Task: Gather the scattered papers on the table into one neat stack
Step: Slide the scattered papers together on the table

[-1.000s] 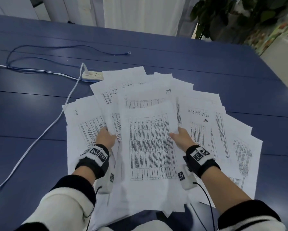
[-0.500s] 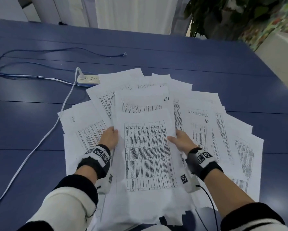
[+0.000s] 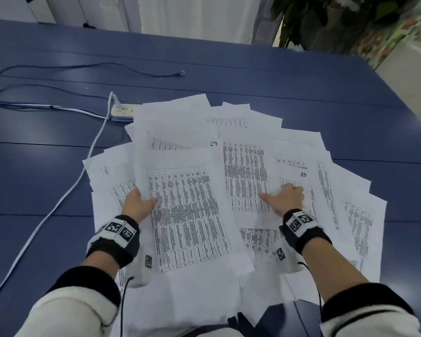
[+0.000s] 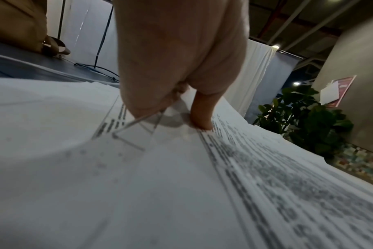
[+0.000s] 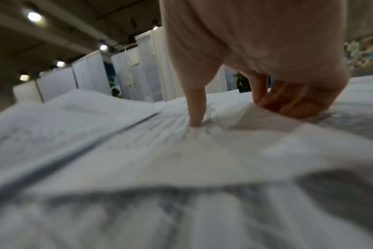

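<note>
Many white printed papers (image 3: 243, 164) lie fanned and overlapping on the blue table (image 3: 253, 76). The top sheet (image 3: 187, 215), a dense table of text, lies left of the middle. My left hand (image 3: 141, 203) pinches its left edge, thumb on top and fingers underneath; the left wrist view shows the left hand (image 4: 172, 116) and the sheet (image 4: 266, 185) bowed upward. My right hand (image 3: 284, 197) rests further right on the sheet marked 33 (image 3: 302, 175). In the right wrist view the right hand (image 5: 241, 114) has its thumb pressed down and fingers curled, with a ridge of paper raised between them.
A white power strip (image 3: 123, 110) lies just behind the pile's left corner. Its white cable (image 3: 58, 203) runs down the left side, and a thin blue cable (image 3: 82, 69) loops behind. A potted plant (image 3: 326, 20) stands past the far right edge. Some sheets overhang the near edge.
My right hand has left the right edge of the top sheet and moved right onto the sheet marked 33. The left hand keeps its hold and the top sheet has shifted left.
</note>
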A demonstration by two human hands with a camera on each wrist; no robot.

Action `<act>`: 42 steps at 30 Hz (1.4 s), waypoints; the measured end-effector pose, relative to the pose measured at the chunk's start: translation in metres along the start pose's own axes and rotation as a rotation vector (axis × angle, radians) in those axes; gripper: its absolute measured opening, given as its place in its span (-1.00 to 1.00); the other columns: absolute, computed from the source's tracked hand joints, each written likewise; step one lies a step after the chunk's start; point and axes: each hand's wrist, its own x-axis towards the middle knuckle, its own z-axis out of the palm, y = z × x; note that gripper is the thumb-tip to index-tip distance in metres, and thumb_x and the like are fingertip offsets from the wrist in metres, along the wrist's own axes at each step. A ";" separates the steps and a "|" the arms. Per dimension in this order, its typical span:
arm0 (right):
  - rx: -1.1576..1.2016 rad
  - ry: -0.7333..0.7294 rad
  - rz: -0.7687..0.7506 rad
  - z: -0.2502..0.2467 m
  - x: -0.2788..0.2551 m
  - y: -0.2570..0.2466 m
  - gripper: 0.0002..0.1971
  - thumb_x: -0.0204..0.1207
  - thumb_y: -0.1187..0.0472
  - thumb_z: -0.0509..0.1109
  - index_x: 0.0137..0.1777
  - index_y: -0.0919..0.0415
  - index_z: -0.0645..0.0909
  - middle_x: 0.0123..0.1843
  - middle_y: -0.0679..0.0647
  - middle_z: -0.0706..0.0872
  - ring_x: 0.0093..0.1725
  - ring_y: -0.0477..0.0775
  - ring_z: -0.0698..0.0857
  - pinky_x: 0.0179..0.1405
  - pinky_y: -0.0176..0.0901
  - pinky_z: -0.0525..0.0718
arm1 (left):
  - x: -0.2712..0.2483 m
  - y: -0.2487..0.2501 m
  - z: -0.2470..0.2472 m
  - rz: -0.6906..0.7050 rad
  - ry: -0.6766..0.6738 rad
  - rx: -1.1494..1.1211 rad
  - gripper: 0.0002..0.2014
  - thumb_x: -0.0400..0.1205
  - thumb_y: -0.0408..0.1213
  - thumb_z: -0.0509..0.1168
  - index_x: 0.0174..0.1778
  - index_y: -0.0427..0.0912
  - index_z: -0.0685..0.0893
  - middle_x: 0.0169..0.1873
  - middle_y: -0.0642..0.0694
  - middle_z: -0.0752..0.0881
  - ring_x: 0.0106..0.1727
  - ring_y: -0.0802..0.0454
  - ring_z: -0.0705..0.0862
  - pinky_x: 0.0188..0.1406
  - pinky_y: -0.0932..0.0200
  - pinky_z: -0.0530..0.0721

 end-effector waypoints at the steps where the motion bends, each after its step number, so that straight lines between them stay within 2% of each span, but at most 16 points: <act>1: 0.067 -0.031 0.007 0.000 -0.001 -0.004 -0.25 0.40 0.04 0.52 0.43 0.42 0.27 0.44 0.33 0.36 0.38 0.31 0.44 0.31 0.07 0.49 | -0.001 0.001 0.001 -0.002 -0.005 0.002 -0.36 0.63 -0.31 0.26 0.57 -0.40 0.14 0.58 -0.30 0.24 0.57 -0.24 0.27 0.51 -0.12 0.28; 4: 0.122 -0.086 -0.025 -0.004 -0.002 -0.014 -0.38 0.47 0.24 0.47 0.42 0.49 0.29 0.38 0.36 0.50 0.37 0.31 0.51 0.29 -0.03 0.52 | -0.004 0.004 0.009 -0.015 -0.019 -0.005 -0.32 0.65 -0.21 0.25 0.59 -0.37 0.08 0.61 -0.28 0.17 0.60 -0.23 0.21 0.56 -0.15 0.24; 9: 0.129 -0.214 -0.108 0.000 -0.017 -0.005 -0.42 0.49 0.24 0.43 0.47 0.41 0.36 0.44 0.27 0.51 0.42 0.26 0.51 0.42 0.07 0.48 | -0.003 0.019 0.020 0.000 -0.080 -0.093 -0.28 0.65 -0.11 0.23 0.60 -0.37 0.06 0.61 -0.30 0.16 0.60 -0.24 0.22 0.55 -0.15 0.26; 14: 0.184 -0.384 -0.186 0.010 -0.050 0.015 -0.64 0.57 0.24 0.34 0.34 0.31 0.52 0.16 0.09 0.67 0.11 0.08 0.62 0.04 -0.25 0.53 | -0.003 0.036 0.028 -0.008 -0.130 -0.063 -0.36 0.67 -0.21 0.22 0.57 -0.41 0.12 0.55 -0.29 0.28 0.54 -0.24 0.32 0.48 -0.09 0.32; 16: 0.228 -0.311 -0.157 0.002 -0.044 0.027 -0.55 0.56 0.03 0.33 0.35 0.28 0.53 0.18 0.11 0.65 0.13 0.12 0.63 0.02 -0.18 0.62 | -0.004 0.038 0.035 0.001 -0.126 -0.007 -0.45 0.67 -0.26 0.20 0.52 -0.45 0.23 0.23 -0.25 0.56 0.24 -0.18 0.55 0.26 0.01 0.50; 18: 0.176 -0.052 -0.011 -0.011 -0.028 0.043 -0.36 0.44 -0.21 0.33 0.39 0.24 0.51 0.40 0.23 0.51 0.32 0.28 0.57 0.31 0.15 0.56 | -0.005 0.036 0.039 0.007 -0.081 0.044 -0.51 0.67 -0.29 0.20 0.46 -0.49 0.31 -0.08 -0.12 0.53 0.05 -0.07 0.50 0.16 0.10 0.50; 20: 0.034 0.115 0.165 -0.024 -0.018 0.055 -0.31 0.46 -0.18 0.33 0.44 0.29 0.40 0.51 0.34 0.29 0.48 0.38 0.35 0.48 0.28 0.34 | -0.005 0.032 0.042 0.021 -0.040 0.164 -0.47 0.65 -0.20 0.22 0.43 -0.49 0.35 0.27 -0.25 0.48 0.36 -0.15 0.39 0.41 0.01 0.36; 22: -0.012 0.096 0.250 -0.028 -0.012 0.056 -0.21 0.45 -0.15 0.39 0.50 0.38 0.27 0.56 0.39 0.16 0.55 0.40 0.20 0.52 0.31 0.25 | -0.005 0.026 0.048 0.049 -0.028 0.313 -0.43 0.63 -0.13 0.24 0.45 -0.45 0.37 0.55 -0.27 0.17 0.56 -0.25 0.16 0.56 -0.11 0.17; 24: 0.040 0.068 0.260 -0.026 -0.005 0.050 -0.14 0.39 -0.08 0.47 0.52 0.41 0.20 0.57 0.41 0.15 0.55 0.41 0.21 0.50 0.29 0.31 | -0.010 0.025 0.056 0.069 -0.055 0.358 -0.44 0.61 -0.13 0.27 0.43 -0.41 0.40 0.55 -0.23 0.10 0.56 -0.25 0.13 0.57 -0.16 0.15; 27: 0.158 -0.003 0.155 -0.022 0.001 0.036 -0.24 0.44 0.16 0.46 0.51 0.46 0.18 0.50 0.38 0.35 0.46 0.34 0.41 0.39 0.08 0.47 | -0.012 0.028 0.061 0.085 -0.082 0.347 -0.47 0.60 -0.15 0.29 0.41 -0.40 0.41 0.49 -0.22 0.15 0.49 -0.22 0.21 0.51 -0.14 0.27; 32: 0.349 -0.055 0.096 -0.026 0.008 0.034 -0.43 0.51 0.32 0.38 0.48 0.48 0.32 0.49 0.35 0.44 0.47 0.29 0.44 0.43 0.02 0.40 | -0.005 0.029 0.052 0.068 -0.136 0.160 -0.57 0.56 -0.15 0.32 0.25 -0.36 0.53 0.33 -0.29 0.42 0.22 -0.24 0.55 0.32 -0.14 0.57; 34: 0.425 -0.020 0.099 -0.029 0.011 0.036 -0.49 0.49 0.38 0.37 0.44 0.42 0.41 0.47 0.31 0.49 0.45 0.27 0.47 0.46 0.02 0.39 | -0.003 0.027 0.048 0.070 -0.142 0.040 -0.59 0.59 -0.21 0.30 0.27 -0.37 0.46 0.31 -0.21 0.45 0.17 -0.14 0.55 0.32 0.01 0.51; 36: 0.427 -0.063 0.055 -0.026 0.007 0.028 -0.54 0.53 0.39 0.32 0.44 0.42 0.41 0.45 0.27 0.51 0.44 0.25 0.47 0.45 -0.01 0.38 | -0.003 0.029 0.049 0.069 -0.161 -0.013 -0.57 0.62 -0.22 0.28 0.34 -0.34 0.40 0.31 -0.17 0.38 0.15 -0.07 0.50 0.29 0.09 0.44; 38: 0.422 -0.158 0.003 -0.018 -0.002 0.011 -0.57 0.61 0.34 0.24 0.46 0.43 0.38 0.41 0.26 0.53 0.42 0.23 0.49 0.41 -0.05 0.40 | -0.004 0.035 0.052 0.068 -0.208 -0.015 -0.49 0.59 -0.12 0.30 0.37 -0.34 0.40 0.43 -0.19 0.35 0.24 -0.14 0.53 0.43 -0.04 0.43; 41: 0.505 -0.229 -0.036 -0.006 -0.007 -0.012 -0.61 0.70 0.22 0.08 0.43 0.43 0.40 0.17 0.23 0.63 0.06 0.10 0.61 0.05 -0.21 0.58 | 0.002 0.036 0.059 0.040 -0.254 0.007 -0.31 0.54 -0.05 0.33 0.53 -0.26 0.28 0.51 -0.28 0.31 0.41 -0.27 0.47 0.44 -0.26 0.43; 42: 0.520 -0.249 -0.039 -0.002 -0.008 -0.016 -0.59 0.71 0.18 0.06 0.44 0.41 0.38 0.24 0.25 0.61 0.10 0.09 0.59 0.10 -0.18 0.58 | 0.008 0.030 0.062 0.036 -0.257 0.008 -0.28 0.53 -0.07 0.33 0.57 -0.19 0.22 0.52 -0.27 0.30 0.43 -0.29 0.45 0.44 -0.29 0.42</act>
